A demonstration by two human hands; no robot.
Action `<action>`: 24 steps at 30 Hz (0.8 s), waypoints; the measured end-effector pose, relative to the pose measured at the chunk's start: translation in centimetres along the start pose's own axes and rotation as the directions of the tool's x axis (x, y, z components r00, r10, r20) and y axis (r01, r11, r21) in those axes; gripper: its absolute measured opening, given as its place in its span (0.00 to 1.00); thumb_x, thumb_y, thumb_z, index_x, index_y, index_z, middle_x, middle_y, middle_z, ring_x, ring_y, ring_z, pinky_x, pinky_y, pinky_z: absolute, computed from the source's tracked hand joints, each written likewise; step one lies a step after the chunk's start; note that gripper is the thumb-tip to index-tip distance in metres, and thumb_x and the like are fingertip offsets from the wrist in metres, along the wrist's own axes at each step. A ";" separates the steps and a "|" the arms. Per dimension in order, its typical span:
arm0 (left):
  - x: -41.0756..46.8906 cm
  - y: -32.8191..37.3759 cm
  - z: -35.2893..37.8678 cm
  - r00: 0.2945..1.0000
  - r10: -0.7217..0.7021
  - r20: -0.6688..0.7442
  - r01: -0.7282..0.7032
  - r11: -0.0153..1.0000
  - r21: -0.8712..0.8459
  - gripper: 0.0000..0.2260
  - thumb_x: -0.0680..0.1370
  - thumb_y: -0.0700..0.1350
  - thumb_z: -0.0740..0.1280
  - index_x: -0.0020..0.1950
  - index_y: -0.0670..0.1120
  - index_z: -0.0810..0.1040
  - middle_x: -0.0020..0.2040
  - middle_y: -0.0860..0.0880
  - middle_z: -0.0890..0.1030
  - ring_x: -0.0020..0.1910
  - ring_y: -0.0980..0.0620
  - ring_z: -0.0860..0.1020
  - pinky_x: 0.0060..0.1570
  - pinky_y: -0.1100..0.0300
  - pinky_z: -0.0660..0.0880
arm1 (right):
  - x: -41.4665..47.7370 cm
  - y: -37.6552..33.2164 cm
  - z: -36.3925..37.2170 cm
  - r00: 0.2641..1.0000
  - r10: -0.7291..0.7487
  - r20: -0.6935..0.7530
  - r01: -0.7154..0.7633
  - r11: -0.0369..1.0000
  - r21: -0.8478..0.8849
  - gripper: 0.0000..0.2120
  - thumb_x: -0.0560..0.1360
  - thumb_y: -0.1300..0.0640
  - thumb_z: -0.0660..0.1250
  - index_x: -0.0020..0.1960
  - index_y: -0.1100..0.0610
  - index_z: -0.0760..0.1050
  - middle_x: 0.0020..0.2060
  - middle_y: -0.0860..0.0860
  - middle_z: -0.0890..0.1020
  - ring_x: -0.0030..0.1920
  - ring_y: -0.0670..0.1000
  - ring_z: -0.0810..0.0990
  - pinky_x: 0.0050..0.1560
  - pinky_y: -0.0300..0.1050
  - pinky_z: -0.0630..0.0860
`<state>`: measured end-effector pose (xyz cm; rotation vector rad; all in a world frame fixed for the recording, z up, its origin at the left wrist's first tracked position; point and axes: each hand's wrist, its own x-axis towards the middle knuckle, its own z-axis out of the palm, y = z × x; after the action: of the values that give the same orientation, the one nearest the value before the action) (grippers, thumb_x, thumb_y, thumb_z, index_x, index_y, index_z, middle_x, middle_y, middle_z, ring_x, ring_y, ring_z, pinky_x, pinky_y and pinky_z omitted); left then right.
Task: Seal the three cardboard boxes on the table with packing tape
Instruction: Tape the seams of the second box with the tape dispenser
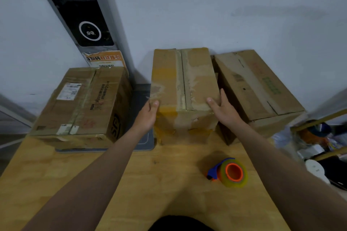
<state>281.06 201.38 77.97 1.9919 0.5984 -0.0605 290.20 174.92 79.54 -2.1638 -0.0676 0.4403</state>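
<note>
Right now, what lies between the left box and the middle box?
Head view: a grey mat lies there, and the left hand gripping the middle box.

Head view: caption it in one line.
Left hand and right hand steady the middle box of three; tape dispenser lies on the table.

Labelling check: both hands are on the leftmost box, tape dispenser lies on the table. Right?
Not quite. The head view shows the left hand and right hand on the middle box, not the leftmost box. The tape dispenser does lie on the table.
</note>
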 end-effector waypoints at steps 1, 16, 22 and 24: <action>-1.4 -0.1 -0.1 0.999 -0.032 -0.007 0.032 0.999 0.024 0.29 0.85 0.63 0.53 0.83 0.50 0.60 0.81 0.50 0.64 0.79 0.46 0.63 0.74 0.50 0.62 | -1.5 -0.1 0.0 1.000 0.008 0.006 -0.008 1.000 -0.021 0.42 0.79 0.32 0.58 0.82 0.45 0.39 0.79 0.52 0.62 0.75 0.59 0.66 0.72 0.61 0.67; -18.9 -1.7 -0.5 0.988 -0.151 -0.041 0.154 0.897 0.414 0.44 0.80 0.65 0.64 0.84 0.51 0.40 0.81 0.47 0.63 0.59 0.43 0.79 0.40 0.55 0.75 | -18.7 3.8 -0.1 0.981 -0.092 0.172 0.143 0.938 -0.314 0.30 0.78 0.29 0.54 0.79 0.32 0.54 0.78 0.47 0.65 0.76 0.58 0.65 0.72 0.54 0.66; -25.9 -3.8 0.0 0.979 -0.187 -0.075 0.201 0.891 0.406 0.44 0.80 0.64 0.65 0.84 0.49 0.43 0.81 0.48 0.63 0.68 0.42 0.75 0.53 0.51 0.78 | -25.0 6.0 -0.5 0.955 -0.177 0.240 0.240 0.933 -0.268 0.28 0.80 0.33 0.56 0.79 0.35 0.56 0.78 0.42 0.65 0.76 0.54 0.65 0.71 0.50 0.66; -28.3 -4.3 0.3 0.971 -0.219 -0.094 0.237 0.866 0.441 0.44 0.80 0.64 0.65 0.84 0.48 0.43 0.80 0.47 0.65 0.67 0.43 0.76 0.53 0.51 0.78 | -27.1 7.1 -0.6 0.939 -0.195 0.283 0.267 0.932 -0.244 0.28 0.80 0.33 0.58 0.78 0.34 0.58 0.78 0.40 0.64 0.76 0.52 0.66 0.72 0.49 0.67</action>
<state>254.44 191.78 82.52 2.3621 0.9114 -0.3316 264.29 164.61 81.97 -2.3247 -0.5562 0.5961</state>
